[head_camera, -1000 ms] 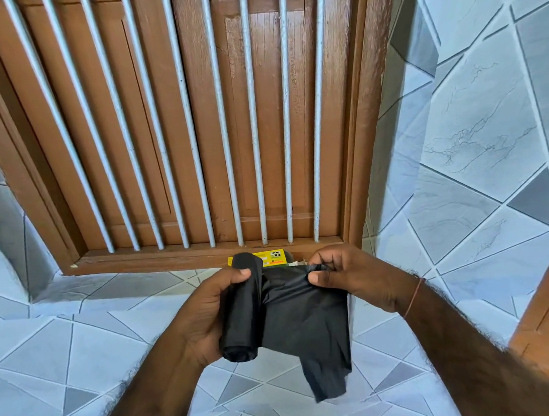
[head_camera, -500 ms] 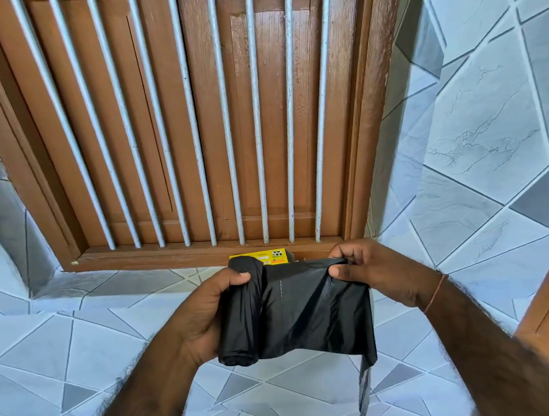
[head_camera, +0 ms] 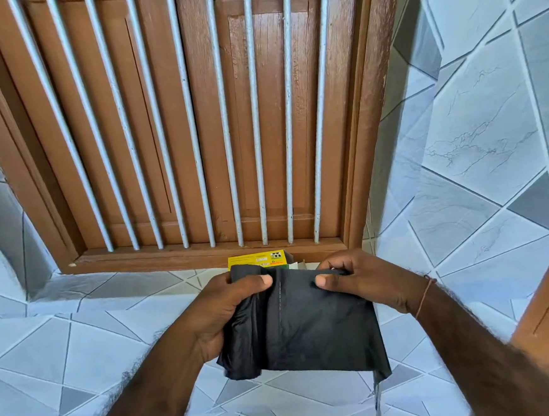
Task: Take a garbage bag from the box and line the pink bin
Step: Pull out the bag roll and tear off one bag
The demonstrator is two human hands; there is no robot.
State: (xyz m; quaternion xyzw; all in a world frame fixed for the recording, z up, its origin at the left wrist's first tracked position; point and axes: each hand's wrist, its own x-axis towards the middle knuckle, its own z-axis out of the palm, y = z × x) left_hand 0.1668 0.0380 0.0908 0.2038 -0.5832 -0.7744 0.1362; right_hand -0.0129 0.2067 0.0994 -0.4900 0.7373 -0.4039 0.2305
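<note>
A black roll of garbage bags [head_camera: 243, 328] is being gripped by the left hand [head_camera: 223, 310], whose fingers are being wrapped around the roll with the thumb pressed on its front near the top. The unrolled garbage bag [head_camera: 325, 331] is being pinched at its upper edge by the closed right hand [head_camera: 364, 279], thumb in front and fingers behind. A perforation line [head_camera: 279, 302] is being shown running vertically between the 2 hands, and the sheet is being held flat above the tiled floor [head_camera: 63, 339]. The yellow box [head_camera: 257, 260] is being partly hidden behind the bags, lying on the floor at its far edge against the wooden frame [head_camera: 172, 257] with white bars [head_camera: 224, 129]. A thin cord [head_camera: 424, 297] is being worn on the right wrist.
</note>
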